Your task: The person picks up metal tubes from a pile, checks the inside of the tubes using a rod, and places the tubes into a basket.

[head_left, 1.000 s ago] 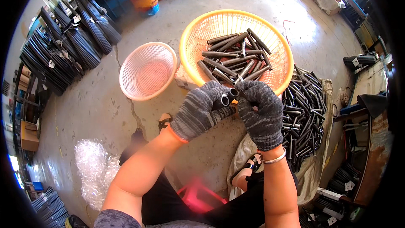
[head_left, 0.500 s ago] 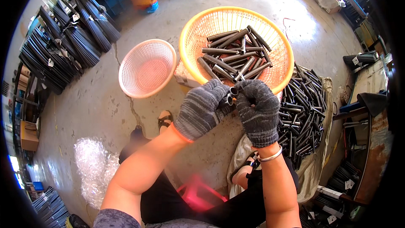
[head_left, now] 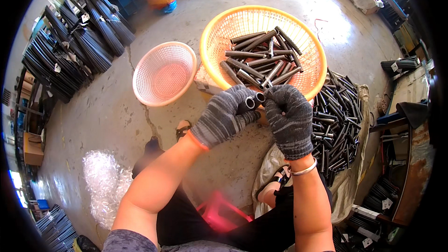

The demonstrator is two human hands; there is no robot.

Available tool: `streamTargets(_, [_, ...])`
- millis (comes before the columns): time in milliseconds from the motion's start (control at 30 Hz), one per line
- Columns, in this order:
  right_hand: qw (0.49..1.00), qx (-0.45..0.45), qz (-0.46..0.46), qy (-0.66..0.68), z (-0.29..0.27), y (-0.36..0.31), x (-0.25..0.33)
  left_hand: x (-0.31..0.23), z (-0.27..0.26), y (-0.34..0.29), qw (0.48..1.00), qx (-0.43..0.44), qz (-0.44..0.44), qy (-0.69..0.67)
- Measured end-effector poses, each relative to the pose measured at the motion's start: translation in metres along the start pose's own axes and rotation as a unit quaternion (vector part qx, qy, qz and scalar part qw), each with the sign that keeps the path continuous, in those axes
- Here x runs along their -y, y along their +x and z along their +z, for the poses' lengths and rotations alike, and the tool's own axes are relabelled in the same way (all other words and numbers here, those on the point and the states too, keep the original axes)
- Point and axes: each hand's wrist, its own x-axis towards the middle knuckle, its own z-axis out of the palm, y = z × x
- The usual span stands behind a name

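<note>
Both my hands wear grey striped knit gloves and meet over the near rim of the orange plastic basket point(head_left: 205, 49). My left hand point(head_left: 226, 114) is closed around short metal tubes point(head_left: 250, 102); two round open ends face me. My right hand point(head_left: 290, 119) is closed too, its fingertips curled against the tube ends. Whatever those fingertips pinch is hidden. Inside the orange basket lies a loose heap of dark tubes point(head_left: 261, 60). To the right of it, a large pile of similar short tubes point(head_left: 333, 126) spreads over a pale woven sack point(head_left: 347, 205).
A pink plastic basket point(head_left: 164, 74) stands left of the orange one. Clear plastic wrap point(head_left: 105, 182) lies at lower left. A pink stool point(head_left: 221, 214) shows beneath me. Bundles of long dark tubes point(head_left: 70, 56) lean at far left; a rusty-edged bench point(head_left: 413, 168) stands right.
The tubes in my left hand have tilted so their open ends face me more fully. My right hand has shifted slightly, still against them.
</note>
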Motion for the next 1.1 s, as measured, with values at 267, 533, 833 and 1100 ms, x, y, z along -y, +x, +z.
streamTargets(267, [0.979,-0.014,0.154,0.136,-0.011,0.002,-0.003,0.000,-0.004,-0.002,0.970,0.162,-0.106,-0.143])
streamTargets(533, [0.906,-0.047,0.258,0.332,-0.017,0.002,0.002,0.002,-0.009,0.000,0.960,0.192,-0.142,-0.147])
streamTargets(833, [0.834,-0.102,0.202,0.504,-0.048,0.017,-0.021,0.011,-0.010,-0.005,0.933,0.209,-0.261,-0.135])
streamTargets(1100, [0.781,-0.255,0.303,0.484,-0.063,0.014,-0.052,-0.001,-0.017,-0.002,0.899,0.193,-0.282,-0.273])
